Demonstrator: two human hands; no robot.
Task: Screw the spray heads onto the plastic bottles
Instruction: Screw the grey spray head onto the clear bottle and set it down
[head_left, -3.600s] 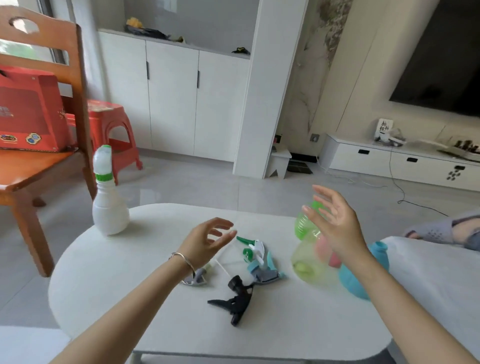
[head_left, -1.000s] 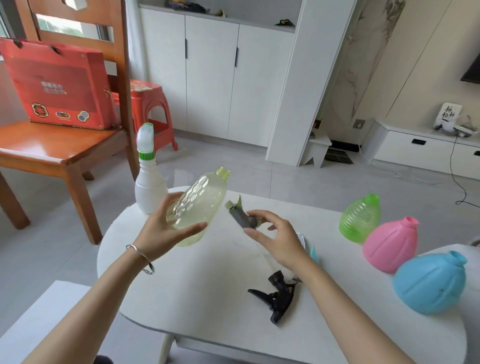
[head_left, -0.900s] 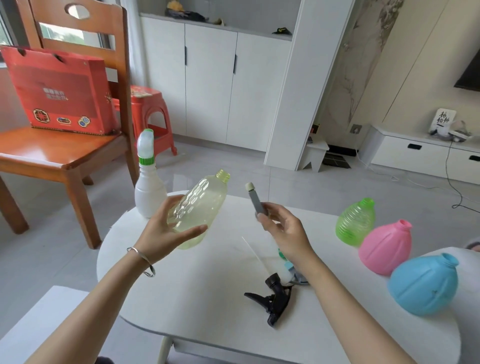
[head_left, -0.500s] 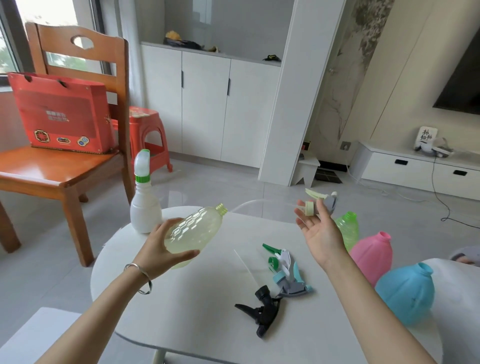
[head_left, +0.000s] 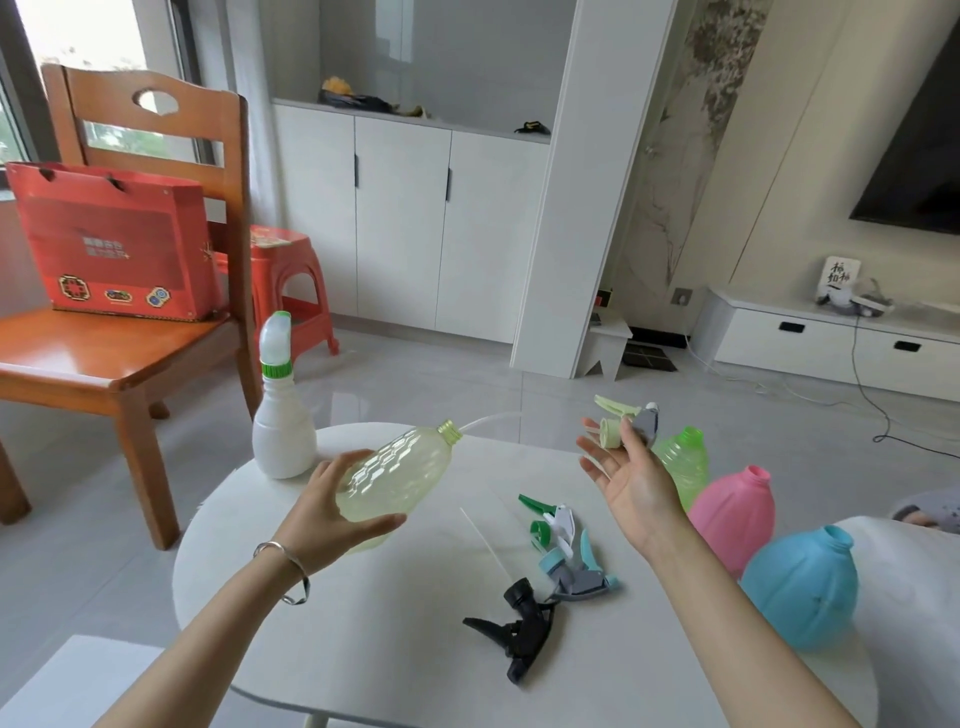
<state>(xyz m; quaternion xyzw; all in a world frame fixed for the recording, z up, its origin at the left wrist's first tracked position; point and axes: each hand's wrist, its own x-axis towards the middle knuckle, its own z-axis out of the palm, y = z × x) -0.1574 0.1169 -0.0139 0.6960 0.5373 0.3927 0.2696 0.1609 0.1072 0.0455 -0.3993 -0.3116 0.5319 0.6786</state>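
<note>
Table (head_left: 405, 649): L hand (head_left: 322, 514) grips bottle (head_left: 400, 473), R hand (head_left: 631, 488) sprayer (head_left: 631, 423).

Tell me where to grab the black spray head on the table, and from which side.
Pinch the black spray head across its middle body, coming from above on the near side. It lies flat on the table, trigger sticking out left, and the teal spray head crowds its far right.

Spray heads (head_left: 571, 577) on table (head_left: 389, 649), beside bottles (head_left: 732, 519)
</note>
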